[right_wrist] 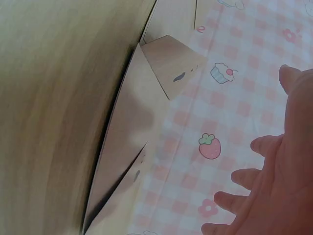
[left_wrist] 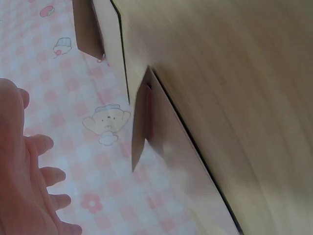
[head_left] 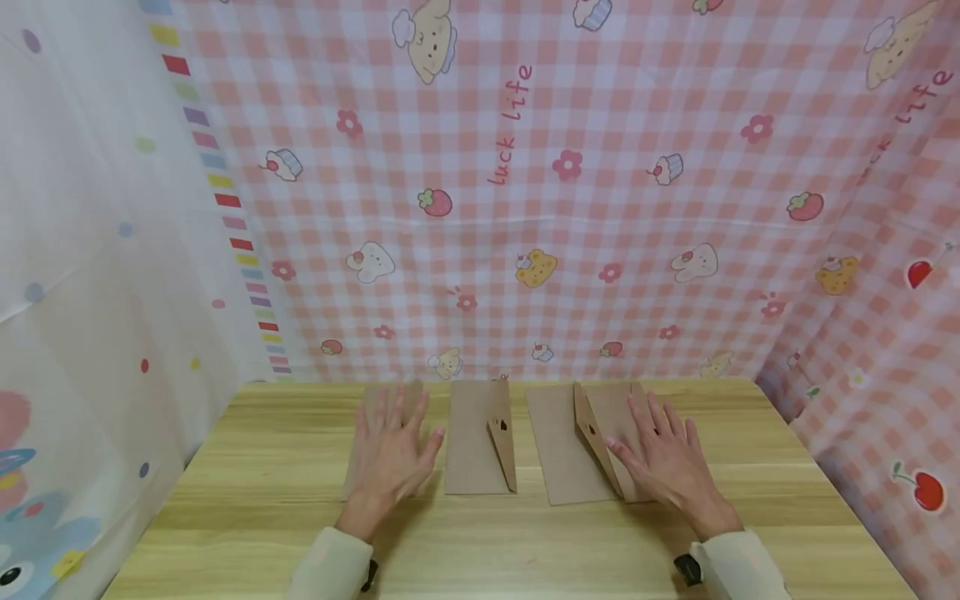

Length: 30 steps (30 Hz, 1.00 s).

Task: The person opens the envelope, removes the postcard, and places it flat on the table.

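Several brown kraft-paper envelopes lie in a row on the wooden table. My left hand (head_left: 392, 458), fingers spread, is over the leftmost envelope (head_left: 351, 477) and hides most of it. Right of it lies a second envelope (head_left: 468, 450), its pointed flap (head_left: 504, 454) standing up along the right side. A third envelope (head_left: 558, 454) has a raised flap (head_left: 592, 433) with a small dark mark. My right hand (head_left: 667, 467), fingers also spread, overlaps the rightmost envelope (head_left: 611, 404), the thumb near the third one's flap. Neither hand grips anything.
The wooden table (head_left: 525, 550) ends at a back edge just behind the envelopes. A pink checked cloth (head_left: 480, 233) hangs behind it, with another patterned cloth on the right and a white dotted one (head_left: 97, 275) on the left. Dark bands show at both wrists.
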Each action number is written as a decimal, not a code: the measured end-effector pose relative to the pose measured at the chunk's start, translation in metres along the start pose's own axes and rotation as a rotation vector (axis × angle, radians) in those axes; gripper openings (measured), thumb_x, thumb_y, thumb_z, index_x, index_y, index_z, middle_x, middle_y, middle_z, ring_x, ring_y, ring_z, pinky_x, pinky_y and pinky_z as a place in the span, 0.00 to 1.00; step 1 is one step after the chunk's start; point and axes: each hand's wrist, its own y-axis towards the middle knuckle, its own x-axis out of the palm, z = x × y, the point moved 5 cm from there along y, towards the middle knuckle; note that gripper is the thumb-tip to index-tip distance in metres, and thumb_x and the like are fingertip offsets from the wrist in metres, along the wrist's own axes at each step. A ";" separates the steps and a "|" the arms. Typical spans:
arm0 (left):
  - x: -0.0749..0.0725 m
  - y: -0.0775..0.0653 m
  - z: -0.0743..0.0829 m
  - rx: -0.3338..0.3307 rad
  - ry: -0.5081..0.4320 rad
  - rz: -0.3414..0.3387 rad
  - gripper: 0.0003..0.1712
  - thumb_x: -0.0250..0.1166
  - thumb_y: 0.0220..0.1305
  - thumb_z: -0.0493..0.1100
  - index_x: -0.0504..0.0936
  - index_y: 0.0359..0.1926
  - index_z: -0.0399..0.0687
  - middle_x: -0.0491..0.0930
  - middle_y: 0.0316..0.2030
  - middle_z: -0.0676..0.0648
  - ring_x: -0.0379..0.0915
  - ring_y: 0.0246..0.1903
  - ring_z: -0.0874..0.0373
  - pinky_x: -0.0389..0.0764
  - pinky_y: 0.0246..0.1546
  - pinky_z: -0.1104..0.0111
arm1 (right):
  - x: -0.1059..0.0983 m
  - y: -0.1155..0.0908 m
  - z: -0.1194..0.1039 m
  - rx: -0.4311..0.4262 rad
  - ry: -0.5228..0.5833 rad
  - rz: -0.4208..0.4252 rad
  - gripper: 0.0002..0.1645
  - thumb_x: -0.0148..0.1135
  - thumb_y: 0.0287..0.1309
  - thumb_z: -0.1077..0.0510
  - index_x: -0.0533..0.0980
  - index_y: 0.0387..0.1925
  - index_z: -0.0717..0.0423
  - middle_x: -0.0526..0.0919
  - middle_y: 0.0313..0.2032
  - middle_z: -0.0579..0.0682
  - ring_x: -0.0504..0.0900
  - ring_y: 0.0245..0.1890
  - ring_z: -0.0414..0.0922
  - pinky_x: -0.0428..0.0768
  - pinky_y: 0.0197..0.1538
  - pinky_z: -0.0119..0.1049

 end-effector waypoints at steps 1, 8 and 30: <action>0.000 0.001 0.002 0.000 0.000 -0.001 0.38 0.46 0.72 0.67 0.59 0.76 0.58 0.51 0.76 0.41 0.41 0.76 0.38 0.40 0.71 0.37 | 0.000 0.000 0.001 0.002 0.011 0.000 0.47 0.47 0.70 0.34 0.51 0.77 0.59 0.49 0.75 0.70 0.49 0.72 0.73 0.46 0.65 0.76; 0.003 0.003 0.012 0.017 -0.012 -0.015 0.37 0.45 0.73 0.66 0.60 0.76 0.57 0.49 0.77 0.43 0.39 0.76 0.39 0.40 0.71 0.37 | 0.001 -0.001 0.009 0.027 0.106 -0.011 0.45 0.46 0.73 0.37 0.48 0.78 0.58 0.48 0.74 0.72 0.49 0.72 0.71 0.44 0.65 0.77; 0.016 0.004 0.059 0.109 -0.073 -0.061 0.35 0.47 0.74 0.63 0.59 0.76 0.58 0.52 0.76 0.43 0.42 0.76 0.41 0.39 0.72 0.40 | 0.012 -0.008 0.040 0.063 0.362 -0.068 0.44 0.53 0.72 0.44 0.51 0.75 0.65 0.45 0.73 0.77 0.47 0.70 0.77 0.52 0.64 0.75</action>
